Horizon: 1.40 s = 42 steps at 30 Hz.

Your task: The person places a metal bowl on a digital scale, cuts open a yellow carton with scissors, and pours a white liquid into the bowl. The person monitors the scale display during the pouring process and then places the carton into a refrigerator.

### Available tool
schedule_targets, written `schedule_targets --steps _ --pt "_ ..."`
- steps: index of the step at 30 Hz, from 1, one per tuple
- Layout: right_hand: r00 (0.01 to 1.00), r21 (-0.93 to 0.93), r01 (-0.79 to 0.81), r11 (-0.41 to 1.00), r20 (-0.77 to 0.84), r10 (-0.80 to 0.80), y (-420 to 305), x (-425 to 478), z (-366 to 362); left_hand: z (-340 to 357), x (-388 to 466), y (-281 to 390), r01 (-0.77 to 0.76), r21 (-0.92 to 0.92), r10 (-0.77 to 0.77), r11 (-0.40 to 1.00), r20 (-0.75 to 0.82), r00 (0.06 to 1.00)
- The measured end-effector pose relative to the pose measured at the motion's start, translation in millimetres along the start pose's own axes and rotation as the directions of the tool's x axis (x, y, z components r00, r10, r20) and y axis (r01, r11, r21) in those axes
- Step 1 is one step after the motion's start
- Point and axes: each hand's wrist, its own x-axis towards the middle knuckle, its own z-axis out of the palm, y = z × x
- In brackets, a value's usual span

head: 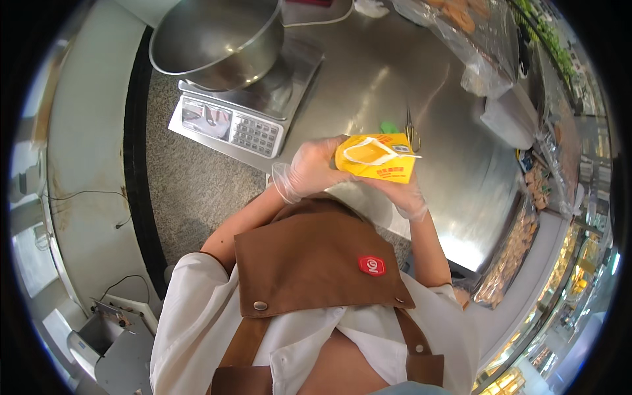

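Note:
Both my hands wear clear plastic gloves and hold a yellow carton [402, 170] that bears red writing. A white-edged, roughly diamond-shaped opening shows at its top, with yellow inside. My left hand [313, 165] grips the carton's left end. From below and on the right, my right hand [397, 193] supports it, its fingers partly hidden by the carton. Just beyond the carton, metal scissors [414, 136] lie on the stainless steel table [355, 89]. A small green piece [388, 127] lies beside them, partly covered by the carton.
To the left, a large steel bowl [217, 44] rests on a digital scale [254, 136] with a keypad. Plastic bags [486, 74] line the table's far right side. A long bag of brown pieces [508, 252] lies along the right edge, near a lit display case [548, 276].

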Motion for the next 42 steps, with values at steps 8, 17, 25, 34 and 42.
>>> schedule_targets --steps 8,17,25,34,42 --pt "0.991 0.072 0.064 0.995 -0.121 -0.055 -68.4 13.3 43.8 -52.9 14.0 40.5 -0.195 -0.223 0.156 0.955 -0.183 0.971" --pt "0.965 -0.046 0.108 0.993 -0.235 -0.116 -98.0 32.5 69.1 -93.6 18.4 49.2 -0.210 -0.528 0.154 0.823 -0.149 0.977" --pt "0.936 -0.018 0.191 0.981 -0.297 -0.188 -111.7 32.1 94.4 -110.5 6.6 49.7 -0.387 -0.493 0.274 0.779 -0.287 0.918" --pt "0.870 -0.014 0.259 0.966 -0.430 -0.240 -122.6 32.0 107.9 -170.8 -28.7 20.3 -0.401 -0.381 0.296 0.833 -0.304 0.905" --pt "0.874 -0.076 0.262 0.962 -0.405 -0.270 -120.2 30.6 115.7 -183.1 -31.6 36.3 -0.245 -0.373 0.119 0.895 -0.331 0.936"
